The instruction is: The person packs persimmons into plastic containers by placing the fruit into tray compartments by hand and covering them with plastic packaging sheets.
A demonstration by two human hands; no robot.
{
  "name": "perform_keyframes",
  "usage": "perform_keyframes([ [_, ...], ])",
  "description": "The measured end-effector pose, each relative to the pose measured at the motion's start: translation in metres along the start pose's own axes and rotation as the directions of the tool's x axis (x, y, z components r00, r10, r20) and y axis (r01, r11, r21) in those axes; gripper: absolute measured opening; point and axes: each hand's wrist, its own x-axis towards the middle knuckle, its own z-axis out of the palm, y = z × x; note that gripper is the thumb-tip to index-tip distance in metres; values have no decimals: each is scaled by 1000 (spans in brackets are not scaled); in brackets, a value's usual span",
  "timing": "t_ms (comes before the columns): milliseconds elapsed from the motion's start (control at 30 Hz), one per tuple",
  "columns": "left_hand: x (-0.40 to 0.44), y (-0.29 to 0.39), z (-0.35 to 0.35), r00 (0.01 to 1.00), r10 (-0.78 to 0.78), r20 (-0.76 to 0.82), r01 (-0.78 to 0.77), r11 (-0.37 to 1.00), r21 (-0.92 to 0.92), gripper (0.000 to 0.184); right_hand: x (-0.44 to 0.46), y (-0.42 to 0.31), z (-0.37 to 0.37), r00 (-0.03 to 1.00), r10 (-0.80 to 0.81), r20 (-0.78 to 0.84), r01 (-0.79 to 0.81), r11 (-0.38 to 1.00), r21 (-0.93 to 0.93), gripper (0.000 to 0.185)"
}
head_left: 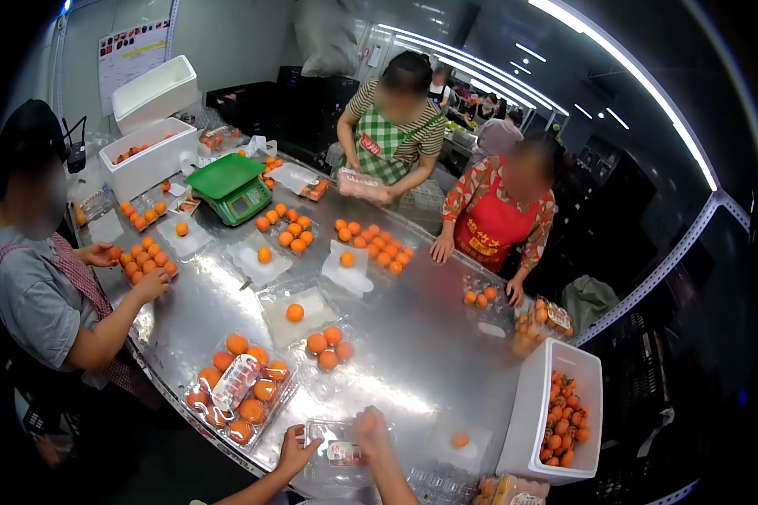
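At the near table edge lies a clear plastic clamshell box (316,481) with a printed label (345,453) on it. My left hand (296,452) grips the box's left edge between thumb and fingers. Over the box's right side, my right hand (373,431) is slightly blurred, its fingers bunched together; what they hold, if anything, is hidden. Left of my hands stands a filled, labelled clear box of orange fruit (251,410). Beyond my hands, a clear tray with several oranges (329,347) sits near a white sheet (316,305) bearing one orange (295,313).
A white foam box (524,412) of small orange fruit stands at right, beside nested clear trays (438,486). A green scale (227,181) and foam boxes (143,164) are at far left. One co-worker (50,278) handles fruit at left; two more (387,139) work across the metal table (421,353).
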Motion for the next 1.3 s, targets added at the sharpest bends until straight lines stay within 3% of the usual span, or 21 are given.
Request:
perform_keyframes([
  [100, -1, 0, 0, 993, -96, 66, 101, 992, -71, 72, 5, -10, -50, 991, -34, 132, 18, 993, 117, 12],
  [267, 4, 3, 10, 992, -108, 71, 105, 994, 44, 87, -13, -7, -52, 989, -136, -52, 143, 976, 162, 17],
  [300, 3, 5, 15, 994, -99, 54, 100, 995, -22, 92, -18, -6, -53, 997, -79, -16, 81, 969, 232, 21],
  [367, 8, 5, 22, 998, 52, 33, -57, 982, 179, 90, -32, -15, -47, 990, -33, 136, -22, 921, 388, 29],
  [433, 7, 25, 28, 993, -71, 93, 80, 991, -108, 84, -46, -37, -48, 988, -89, 126, 24, 896, 443, 29],
  [467, 6, 20, 29, 985, -111, 132, 129, 982, -134, 79, -48, -52, -61, 973, -188, 132, 118, 903, 414, 27],
  [500, 14, 15, 28, 977, -150, 150, 176, 969, -172, 75, -53, -74, -71, 951, -300, 75, 241, 872, 425, 26],
  [533, 19, -4, 26, 982, -96, 163, 131, 968, -216, 66, -63, -104, -85, 935, -339, 108, 255, 850, 461, 25],
  [600, 6, 29, 25, 970, -133, 203, 173, 965, -196, 57, -92, -169, -106, 818, -574, 29, 530, 772, 351, 24],
  [633, 7, 29, 24, 969, -128, 209, 170, 966, -196, 55, -108, -200, -111, 693, -719, -45, 716, 681, 154, 23],
  [667, 5, 35, 24, 969, -124, 215, 161, 973, -167, 54, -115, -237, -133, 577, -817, 19, 789, 563, 246, 22],
  [700, 5, 33, 24, 970, -121, 212, 155, 976, -150, 54, -148, -262, -104, 485, -859, -167, 874, 470, 119, 23],
  [733, 7, 28, 22, 971, -113, 209, 143, 980, -136, 54, -160, -286, -116, 412, -900, -143, 911, 412, 29, 27],
  [767, 11, 23, 21, 973, -99, 209, 127, 984, -126, 54, -170, -304, -121, 381, -891, -248, 922, 385, 36, 28],
  [900, 19, 4, 18, 964, -97, 249, 139, 977, -159, 56, -188, -331, -136, 344, -899, -271, 938, 315, 146, 31],
  [1033, 14, 12, 16, 960, -107, 259, 147, 979, -140, 55, -190, -328, -140, 398, -887, -235, 910, 349, 225, 36],
  [1167, 13, 17, 15, 951, -135, 279, 168, 981, -100, 56, -189, -332, -152, 346, -888, -303, 937, 309, 164, 38],
  [1200, 19, -5, 16, 969, -95, 227, 140, 972, -191, 61, -186, -341, -174, 324, -903, -283, 946, 311, 91, 38],
  [1233, 22, -3, 16, 965, -97, 244, 127, 985, -113, 66, -179, -350, -204, 177, -923, -343, 911, 285, -296, 43],
  [1267, 25, -5, 14, 964, -121, 236, 134, 990, -40, 69, -185, -356, -225, -41, -973, -227, 571, 164, -804, 48],
  [1300, 17, 18, 18, 962, -137, 235, 170, 977, -127, 67, -183, -352, -237, -123, -991, 44, 11, -46, -999, 55],
])
